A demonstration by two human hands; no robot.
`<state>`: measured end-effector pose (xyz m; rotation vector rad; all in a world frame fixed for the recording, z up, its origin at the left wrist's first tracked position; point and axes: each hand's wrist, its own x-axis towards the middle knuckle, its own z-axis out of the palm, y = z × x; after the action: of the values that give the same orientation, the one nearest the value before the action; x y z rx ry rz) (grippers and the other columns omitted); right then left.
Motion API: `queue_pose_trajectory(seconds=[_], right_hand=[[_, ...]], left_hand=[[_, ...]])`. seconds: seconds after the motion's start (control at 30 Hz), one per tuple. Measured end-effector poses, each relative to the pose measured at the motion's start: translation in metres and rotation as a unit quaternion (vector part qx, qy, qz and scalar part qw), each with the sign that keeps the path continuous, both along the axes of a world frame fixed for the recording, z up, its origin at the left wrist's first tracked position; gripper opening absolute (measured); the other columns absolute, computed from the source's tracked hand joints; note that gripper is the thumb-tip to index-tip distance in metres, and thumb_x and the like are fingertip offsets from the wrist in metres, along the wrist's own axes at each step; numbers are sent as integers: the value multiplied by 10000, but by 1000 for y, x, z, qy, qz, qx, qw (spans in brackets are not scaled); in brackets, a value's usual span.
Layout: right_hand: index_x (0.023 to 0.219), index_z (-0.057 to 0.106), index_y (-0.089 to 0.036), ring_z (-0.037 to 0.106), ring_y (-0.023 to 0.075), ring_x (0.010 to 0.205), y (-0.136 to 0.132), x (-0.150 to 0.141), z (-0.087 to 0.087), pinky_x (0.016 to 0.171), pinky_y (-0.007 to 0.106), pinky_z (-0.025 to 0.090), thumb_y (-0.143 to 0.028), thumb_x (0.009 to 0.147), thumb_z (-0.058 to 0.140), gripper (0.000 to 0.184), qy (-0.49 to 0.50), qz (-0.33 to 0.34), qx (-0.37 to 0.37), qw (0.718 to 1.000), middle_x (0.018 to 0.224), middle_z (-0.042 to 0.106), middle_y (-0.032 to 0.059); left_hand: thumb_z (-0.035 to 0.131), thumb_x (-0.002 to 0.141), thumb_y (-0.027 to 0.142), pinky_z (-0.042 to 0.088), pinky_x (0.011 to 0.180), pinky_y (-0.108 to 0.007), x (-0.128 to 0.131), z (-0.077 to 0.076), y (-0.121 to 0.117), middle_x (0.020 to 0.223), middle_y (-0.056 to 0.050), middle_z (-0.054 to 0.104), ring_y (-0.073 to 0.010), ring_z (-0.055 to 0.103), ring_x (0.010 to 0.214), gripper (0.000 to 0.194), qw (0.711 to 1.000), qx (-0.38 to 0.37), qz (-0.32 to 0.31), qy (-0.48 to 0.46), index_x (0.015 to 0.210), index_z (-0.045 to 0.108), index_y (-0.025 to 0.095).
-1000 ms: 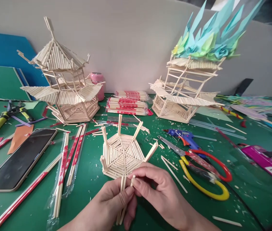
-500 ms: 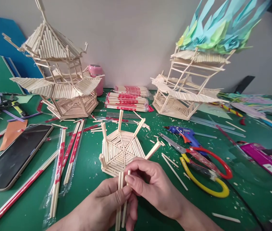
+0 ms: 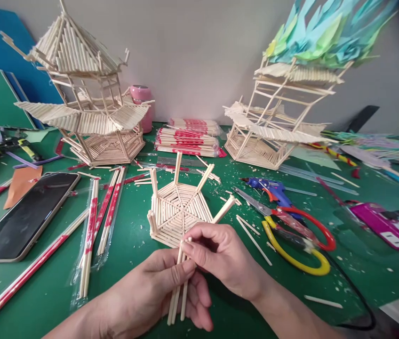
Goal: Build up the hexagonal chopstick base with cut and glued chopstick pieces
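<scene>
on the green worktop (image 3: 129,235), in front of two larger stick pagodas (image 3: 97,123), a six-sided stick base (image 3: 171,212) lies flat just beyond the left hand (image 3: 167,278), pinched around thin wooden sticks (image 3: 174,306), and the right hand (image 3: 217,256), its pinch closed at their upper ends.

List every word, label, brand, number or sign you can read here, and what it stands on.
No text can be read for certain.
Stacked stick packs: pale marks on red, too small to read.
Wrapped sticks at left: same, unreadable.
Purple device: mark on its white patch, too blurred to read.
</scene>
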<state>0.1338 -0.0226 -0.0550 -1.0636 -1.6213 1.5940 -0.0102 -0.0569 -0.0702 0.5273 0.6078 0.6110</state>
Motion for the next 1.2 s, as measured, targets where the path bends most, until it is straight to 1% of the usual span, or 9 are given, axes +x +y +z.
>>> queue_pose_trajectory(seconds=[0.13, 0.23, 0.3, 0.37, 0.47, 0.6, 0.9, 1.07, 1.2], right_hand=[[654, 553, -147, 430, 73, 509, 2, 3, 1, 493, 196, 365, -310, 782, 584, 209, 19, -35, -22, 999, 555, 472, -43], [662, 537, -154, 369, 60, 487, 3, 10, 0, 463, 184, 323, -307, 796, 579, 207, 47, -50, -2, 998, 538, 430, -60], [679, 532, -160, 336, 56, 468, 2, 15, -2, 430, 182, 283, -313, 796, 584, 200, 63, -50, 7, 997, 529, 408, -68], [690, 526, -163, 333, 57, 465, 2, 19, -4, 420, 185, 265, -320, 800, 582, 200, 70, -51, 14, 996, 527, 402, -68], [686, 516, -164, 320, 60, 465, 2, 21, -4, 417, 190, 249, -329, 809, 566, 212, 72, -50, 21, 996, 523, 386, -69], [674, 493, -159, 309, 66, 484, 0, 19, -2, 433, 199, 249, -339, 798, 564, 229, 52, -18, 6, 998, 551, 396, -57], [652, 445, -162, 291, 86, 528, -3, 4, -11, 469, 224, 245, -350, 798, 518, 248, -25, 33, 8, 999, 579, 341, -50], [647, 447, -162, 299, 90, 530, 5, 0, -10, 475, 225, 257, -333, 793, 516, 235, -22, 26, 34, 999, 572, 349, -49], [662, 470, -155, 307, 89, 533, 12, -1, -11, 481, 222, 264, -322, 797, 518, 220, -14, 17, 43, 999, 578, 365, -47]], left_hand=[[539, 798, 362, 478, 717, -301, -5, 5, -1, 835, -121, 654, -188, 645, 738, 294, 998, -9, 42, 39, 856, 623, 87], [442, 840, 367, 487, 725, -298, -15, 13, -6, 832, -70, 645, -175, 628, 745, 297, 974, 89, 81, 191, 970, 590, 145], [390, 847, 377, 497, 639, -284, -24, 16, -10, 775, -54, 627, -178, 606, 678, 324, 899, 252, 55, 354, 983, 591, 161], [367, 843, 323, 500, 617, -306, -31, 16, -15, 792, -69, 619, -209, 602, 703, 315, 770, 424, 17, 476, 993, 594, 165], [325, 841, 209, 498, 585, -354, -36, 6, -20, 776, -77, 608, -224, 587, 661, 288, 598, 552, -30, 580, 881, 607, 172], [319, 854, 140, 476, 625, -392, -32, -10, -21, 781, -59, 570, -225, 545, 703, 279, 489, 594, -28, 638, 905, 589, 186], [358, 840, 138, 454, 689, -356, -36, -24, -6, 947, -80, 578, -221, 521, 818, 246, 428, 644, 49, 632, 990, 542, 202], [427, 813, 140, 472, 686, -338, -41, -19, -1, 977, -73, 582, -221, 533, 828, 240, 419, 649, 4, 635, 1015, 532, 214], [380, 827, 132, 459, 685, -369, -39, -22, 3, 923, -66, 574, -225, 520, 804, 197, 432, 635, 31, 640, 905, 544, 208]])
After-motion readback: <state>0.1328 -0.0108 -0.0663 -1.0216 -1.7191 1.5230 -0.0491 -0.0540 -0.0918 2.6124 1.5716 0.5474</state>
